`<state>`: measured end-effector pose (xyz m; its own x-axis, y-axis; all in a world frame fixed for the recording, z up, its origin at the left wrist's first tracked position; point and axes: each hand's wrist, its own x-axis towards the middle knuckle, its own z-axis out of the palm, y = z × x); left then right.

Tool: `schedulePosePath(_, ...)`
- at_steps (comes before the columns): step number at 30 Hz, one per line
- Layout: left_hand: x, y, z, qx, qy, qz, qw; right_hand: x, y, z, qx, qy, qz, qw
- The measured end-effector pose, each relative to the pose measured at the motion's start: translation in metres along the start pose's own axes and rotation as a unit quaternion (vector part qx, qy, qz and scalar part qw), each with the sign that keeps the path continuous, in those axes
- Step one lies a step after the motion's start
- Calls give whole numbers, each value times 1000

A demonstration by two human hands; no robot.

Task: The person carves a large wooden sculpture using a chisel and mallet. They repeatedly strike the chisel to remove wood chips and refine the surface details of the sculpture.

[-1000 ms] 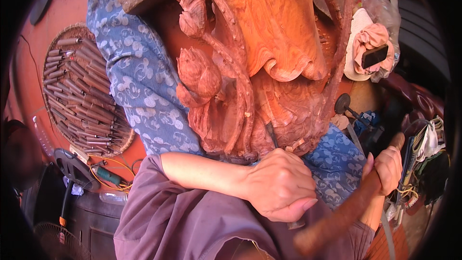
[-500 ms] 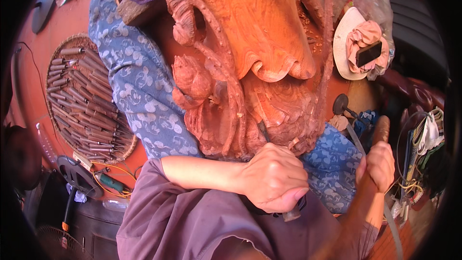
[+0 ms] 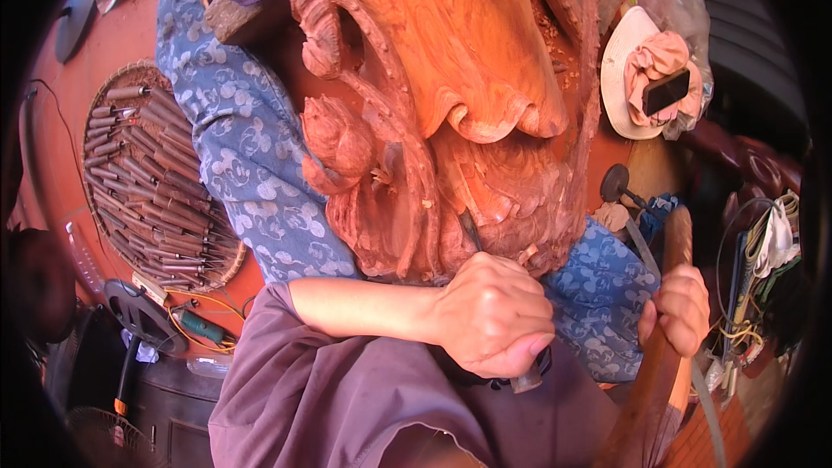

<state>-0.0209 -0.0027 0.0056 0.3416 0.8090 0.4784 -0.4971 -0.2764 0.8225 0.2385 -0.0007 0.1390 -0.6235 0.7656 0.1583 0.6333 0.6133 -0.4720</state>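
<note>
My left hand (image 3: 496,314) is closed around the handle of a chisel (image 3: 526,380), whose butt shows below the fist. Its dark blade points away from me, against the lower part of a reddish wood carving (image 3: 511,186). The carving has twisting stems, a bud-like form (image 3: 338,139) and a broad, smooth orange sheet with a curled edge. Off to the right, my right hand (image 3: 682,310) grips a long wooden club (image 3: 650,381), apart from the chisel. The club's thick end reaches toward the lower edge.
A round woven basket (image 3: 236,270) full of wooden-handled chisels sits on the tiled floor at left. A green power tool (image 3: 201,326) with a yellow cord lies below it. At right are a white hat (image 3: 617,78), a phone (image 3: 666,92) on pink cloth, and a bundle of cables (image 3: 741,329).
The club has swung slightly and stands out more sharply, its thick end lower. The carving appears shifted slightly left and up in view. Both hands keep their holds.
</note>
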Motion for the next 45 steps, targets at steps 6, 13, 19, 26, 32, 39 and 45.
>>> schedulePosePath(6,-1,3,-2,17,-35,-30,999,2,-1,-4,-117,-34,41,992)
schedulePosePath(13,1,-1,-6,3,-19,-11,1000,-7,2,-2,-124,-14,54,991)
schedulePosePath(19,0,-3,-2,24,-1,3,1000,-7,6,4,-82,7,19,996)
schedulePosePath(26,-4,-5,2,60,14,11,998,-11,8,9,39,52,-10,998)
schedulePosePath(32,-1,-6,2,57,16,-5,998,-10,4,4,-103,8,48,993)
schedulePosePath(39,-1,-2,4,81,-11,-23,996,-11,3,-2,-128,-20,67,989)
schedulePosePath(45,-1,-5,1,75,-12,-34,997,-7,10,-1,-158,-21,52,986)
